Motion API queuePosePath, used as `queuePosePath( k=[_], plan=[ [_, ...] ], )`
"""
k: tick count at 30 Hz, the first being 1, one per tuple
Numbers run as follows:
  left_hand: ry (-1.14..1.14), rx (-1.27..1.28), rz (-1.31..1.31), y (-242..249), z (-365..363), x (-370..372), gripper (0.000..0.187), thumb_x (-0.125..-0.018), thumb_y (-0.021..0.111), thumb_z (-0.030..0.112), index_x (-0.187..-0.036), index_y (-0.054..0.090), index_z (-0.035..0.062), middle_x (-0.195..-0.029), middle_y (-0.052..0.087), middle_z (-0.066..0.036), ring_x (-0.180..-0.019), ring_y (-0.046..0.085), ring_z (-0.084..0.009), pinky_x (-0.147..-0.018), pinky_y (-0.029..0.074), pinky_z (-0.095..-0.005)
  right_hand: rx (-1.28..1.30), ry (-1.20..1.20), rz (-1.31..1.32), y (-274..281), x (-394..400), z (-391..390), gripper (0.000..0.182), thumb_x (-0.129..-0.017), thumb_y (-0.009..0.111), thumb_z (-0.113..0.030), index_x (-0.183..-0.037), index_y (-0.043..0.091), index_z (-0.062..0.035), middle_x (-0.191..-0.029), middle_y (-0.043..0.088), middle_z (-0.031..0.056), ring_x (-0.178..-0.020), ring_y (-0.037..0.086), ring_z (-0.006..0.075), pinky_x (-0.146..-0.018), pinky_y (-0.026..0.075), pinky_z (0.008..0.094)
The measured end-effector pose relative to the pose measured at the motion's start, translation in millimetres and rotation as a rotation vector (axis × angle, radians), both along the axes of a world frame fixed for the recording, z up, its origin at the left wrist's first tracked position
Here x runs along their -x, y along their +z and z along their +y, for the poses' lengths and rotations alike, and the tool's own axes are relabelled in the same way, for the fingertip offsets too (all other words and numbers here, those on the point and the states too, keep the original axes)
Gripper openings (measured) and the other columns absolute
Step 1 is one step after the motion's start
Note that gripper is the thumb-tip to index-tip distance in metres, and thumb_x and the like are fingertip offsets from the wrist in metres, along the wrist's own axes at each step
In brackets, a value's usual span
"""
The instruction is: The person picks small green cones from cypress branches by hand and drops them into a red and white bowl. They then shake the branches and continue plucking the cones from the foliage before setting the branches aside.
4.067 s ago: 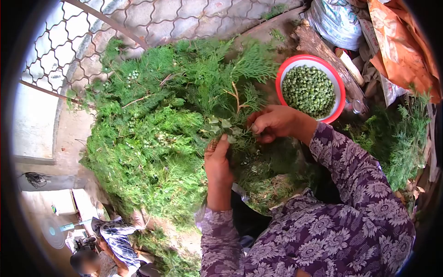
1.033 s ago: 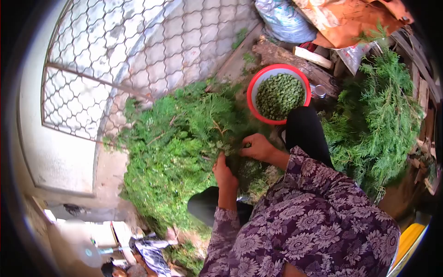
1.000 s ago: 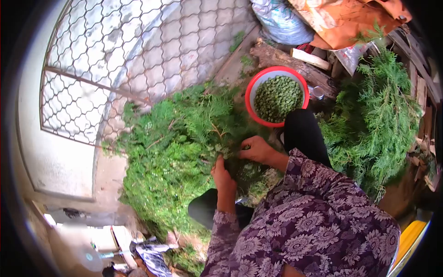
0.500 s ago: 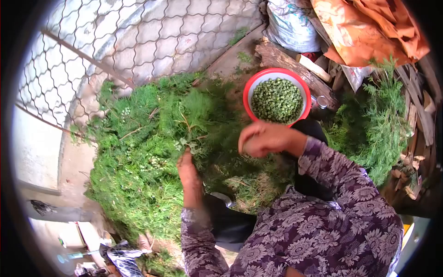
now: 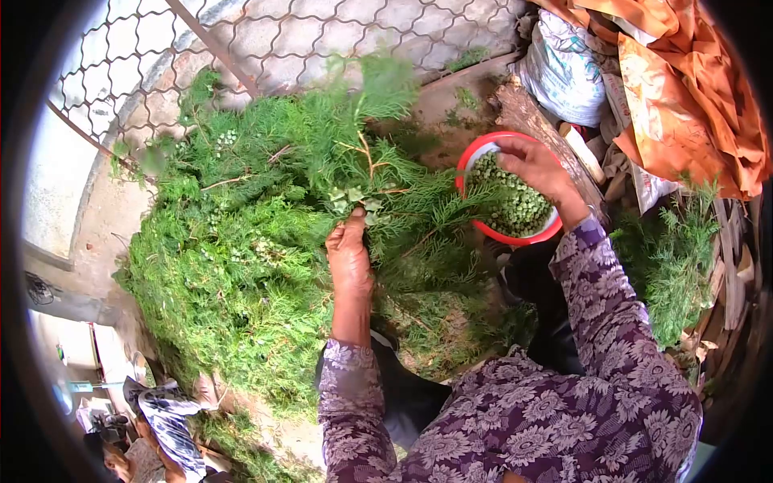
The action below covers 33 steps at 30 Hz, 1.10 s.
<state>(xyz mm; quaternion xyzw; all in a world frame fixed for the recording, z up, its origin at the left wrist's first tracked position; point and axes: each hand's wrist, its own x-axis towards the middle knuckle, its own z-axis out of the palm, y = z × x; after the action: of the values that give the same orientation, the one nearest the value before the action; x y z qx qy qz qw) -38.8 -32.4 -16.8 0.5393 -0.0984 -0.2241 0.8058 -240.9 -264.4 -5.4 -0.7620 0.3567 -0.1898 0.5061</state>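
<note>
My left hand [image 5: 351, 251] is closed round the stem of a feathery green conifer branch [image 5: 372, 153], which bears a cluster of pale green cones [image 5: 350, 198] just above my fingertips. Over the red-rimmed bowl [image 5: 461, 173] hangs my right hand [image 5: 538, 171], its fingers curled but apart, with nothing visible held between them. Small round green cones [image 5: 515, 205] fill much of the bowl. Part of the branch's foliage reaches across to the bowl's left side.
A large heap of cut conifer branches [image 5: 233, 282] lies to the left, against a wire mesh fence [image 5: 322, 40]. Behind the bowl are a log [image 5: 523, 113], a white sack [image 5: 568, 68] and an orange sheet [image 5: 684, 105]. Another person [image 5: 165, 427] is at lower left.
My right hand has moved from beside the branch to over the bowl. The left hand keeps its hold on the branch. The whole view has shifted somewhat.
</note>
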Motion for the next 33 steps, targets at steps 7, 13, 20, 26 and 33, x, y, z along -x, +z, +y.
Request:
queuePosePath(
  k=[7, 13, 20, 26, 33],
  plan=[
    [-0.18, -0.11, 0.046, -12, -23, 17, 0.029, -0.077, 0.068, 0.016, -0.058, 0.046, 0.014, -0.061, 0.047, 0.006, -0.057, 0.038, -0.0052, -0.058, 0.034, -0.0213, 0.151, 0.337, -0.433, 21, -52, 71, 0.018, -0.08, 0.061, -0.013, -0.092, 0.062, -0.0009, -0.083, 0.063, 0.0054, -0.076, 0.057, 0.0114, -0.067, 0.045, 0.025],
    [-0.236, -0.118, 0.043, -21, -35, 20, 0.014, -0.079, 0.062, 0.013, -0.067, 0.057, 0.0095, -0.066, 0.053, 0.006, -0.06, 0.044, -0.0049, -0.06, 0.036, -0.0211, -0.086, 0.294, -0.245, -15, -64, 48, 0.021, -0.079, 0.062, -0.015, -0.092, 0.061, 0.0016, -0.081, 0.063, 0.0077, -0.072, 0.055, 0.0096, -0.064, 0.045, 0.0257],
    [-0.273, -0.132, 0.051, -8, -44, 28, 0.011, -0.079, 0.062, 0.014, -0.07, 0.058, 0.0092, -0.067, 0.053, 0.006, -0.061, 0.044, -0.0048, -0.06, 0.035, -0.0209, -0.451, 0.339, -0.316, -15, -66, 36, 0.031, -0.073, 0.069, -0.015, -0.097, 0.059, 0.0018, -0.085, 0.061, 0.0025, -0.078, 0.055, 0.0099, -0.07, 0.043, 0.0235],
    [-0.346, -0.133, 0.049, 0, -41, 32, 0.008, -0.08, 0.061, 0.014, -0.076, 0.06, 0.0073, -0.069, 0.055, 0.005, -0.06, 0.046, -0.0053, -0.06, 0.038, -0.0209, -0.579, 0.293, -0.348, -17, -65, 36, 0.028, -0.068, 0.073, -0.019, -0.085, 0.06, -0.001, -0.08, 0.06, 0.0014, -0.075, 0.054, 0.0111, -0.068, 0.043, 0.0251],
    [-0.356, -0.19, 0.105, -18, -38, 29, 0.011, -0.082, 0.062, 0.014, -0.08, 0.062, 0.0031, -0.075, 0.061, -0.001, -0.062, 0.052, -0.0056, -0.057, 0.042, -0.0201, -0.199, 0.294, 0.058, -9, -65, 31, 0.018, -0.071, 0.07, -0.013, -0.081, 0.061, -0.0017, -0.075, 0.059, 0.0012, -0.066, 0.052, 0.0081, -0.061, 0.042, 0.0253]
  ],
)
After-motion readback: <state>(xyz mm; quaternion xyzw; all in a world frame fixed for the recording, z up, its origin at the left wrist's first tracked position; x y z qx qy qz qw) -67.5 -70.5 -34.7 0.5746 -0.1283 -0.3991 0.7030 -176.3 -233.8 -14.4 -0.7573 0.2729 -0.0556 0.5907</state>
